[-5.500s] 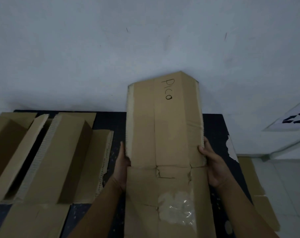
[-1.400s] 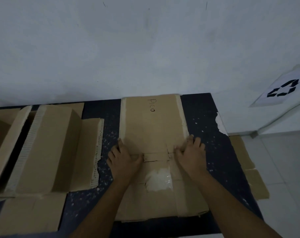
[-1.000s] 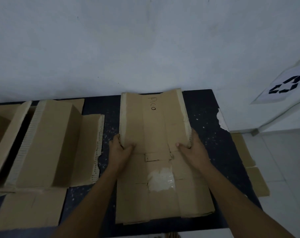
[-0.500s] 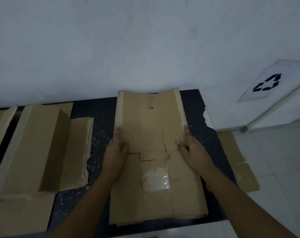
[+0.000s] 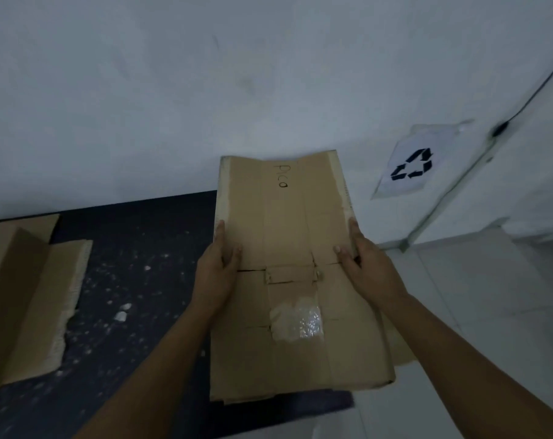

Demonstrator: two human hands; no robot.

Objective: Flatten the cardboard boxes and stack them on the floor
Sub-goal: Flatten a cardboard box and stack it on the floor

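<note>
A dark worktop (image 5: 136, 280), speckled with pale flecks and scuffs, stands against a plain white wall (image 5: 174, 90). To the right, a white sheet with a black recycling symbol (image 5: 412, 164) is stuck on the wall, and a thin dark cable (image 5: 535, 93) runs up beside it.

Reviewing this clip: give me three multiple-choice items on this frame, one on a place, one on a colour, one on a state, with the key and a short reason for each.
1. Where is the recycling sign?
A. on the wall, right of the flattened box
B. on the dark table
C. on the floor

2. What colour is the table top?
A. white
B. dark with pale specks
C. brown

3. How is the flattened box held?
A. by one hand only
B. lying untouched
C. by both hands at its side edges

Key: A, the sign hangs on the white wall; B, the surface is dark and speckled; C, the left hand and right hand each grip an edge.
</note>
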